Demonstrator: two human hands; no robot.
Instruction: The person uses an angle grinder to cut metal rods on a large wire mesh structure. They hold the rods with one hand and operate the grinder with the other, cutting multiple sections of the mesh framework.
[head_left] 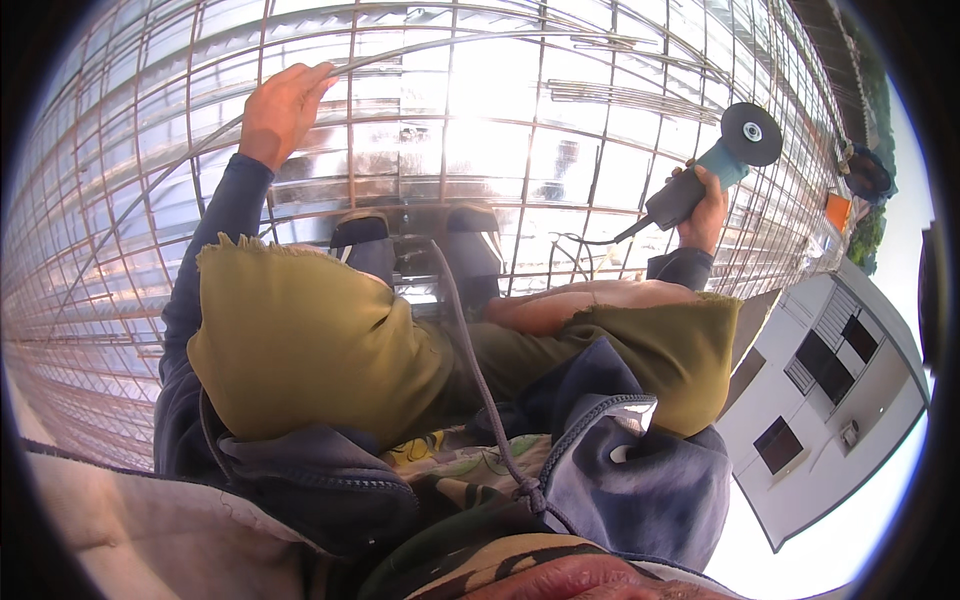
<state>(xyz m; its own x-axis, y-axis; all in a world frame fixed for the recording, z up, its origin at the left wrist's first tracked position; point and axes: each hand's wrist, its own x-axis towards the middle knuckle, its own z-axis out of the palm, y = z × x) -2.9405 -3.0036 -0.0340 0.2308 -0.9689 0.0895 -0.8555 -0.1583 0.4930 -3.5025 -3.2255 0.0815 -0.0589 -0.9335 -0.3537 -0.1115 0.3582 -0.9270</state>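
Note:
My left hand reaches out at the upper left, its fingers closed around a long thin steel bar. From there the bar curves away to the right above the reinforcing mesh. On the right, my right hand grips the dark body of a teal and black angle grinder. Its black cutting disc faces up, away from the bar. The grinder's cord trails down to the left. Whether the disc spins cannot be told.
Shiny metal sheeting lies under the mesh, with strong glare. Loose bars rest between the bar and the grinder. My shoes stand among the mesh wires. A white building and an orange object are at the right.

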